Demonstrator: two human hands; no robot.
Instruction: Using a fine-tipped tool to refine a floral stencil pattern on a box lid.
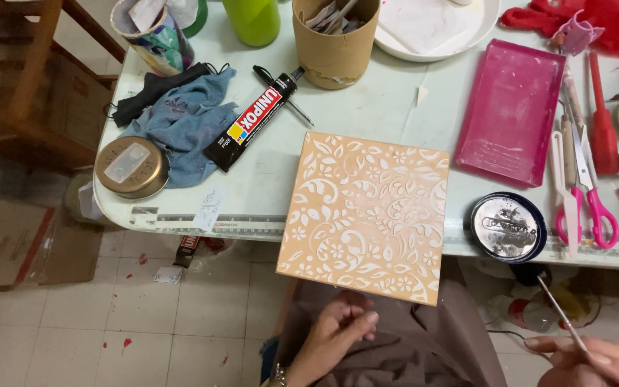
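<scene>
A square tan board (367, 213) with a raised white floral pattern lies on the pale table (388, 107), its near edge hanging over my lap. My left hand (334, 331) rests below that edge with fingers loosely curled, holding nothing, close to the board's underside. Off at the lower right, my right hand (596, 362) grips a thin paintbrush (560, 317), whose dark tip points up toward a round black tin lid (504, 226).
A pink tray (511, 111), pink-handled scissors (587, 193) and red tools lie at the right. A black glue tube (252, 118), blue cloth (184, 122), gold tin (132, 166), cardboard cup (334, 39) and white plate (435, 29) fill the back and left. Wooden furniture (16, 79) stands at the far left.
</scene>
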